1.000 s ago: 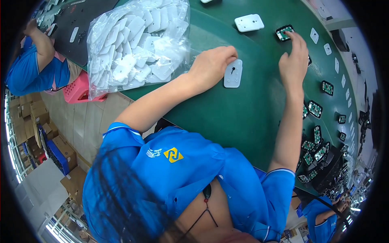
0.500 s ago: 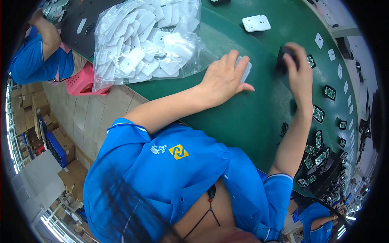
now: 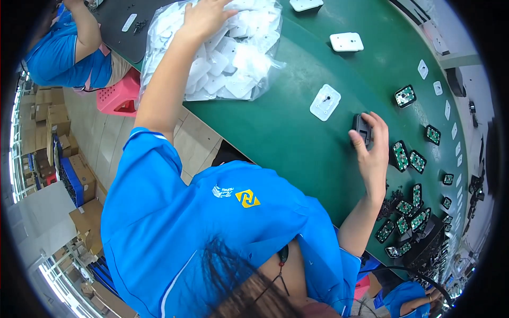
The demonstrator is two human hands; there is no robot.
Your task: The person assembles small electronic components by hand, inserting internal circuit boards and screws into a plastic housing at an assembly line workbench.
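Observation:
My left hand [image 3: 205, 20] reaches over the far part of a clear plastic bag [image 3: 269, 79] full of white plastic covers [image 3: 214, 66]. Its visible fingers are apart; part of the hand is cut off by the upper edge. With thumb and fingers, my right hand [image 3: 375, 153] grips a small black plastic housing [image 3: 361, 130] at the table surface. Between the bag and that housing, a single white cover [image 3: 325, 102] with a dark spot in its middle lies on the green table [image 3: 286, 124].
White-topped units [image 3: 347, 42] sit farther back. Black housings with green circuit boards [image 3: 405, 96] line the right side, near a heap of small black parts [image 3: 391, 204]. A co-worker [image 3: 69, 53] sits at far left beside a pink stool [image 3: 121, 94].
My left hand has left the white cover on the table and moved up and left to the bag. My right hand has come nearer with the black housing. The view has shifted.

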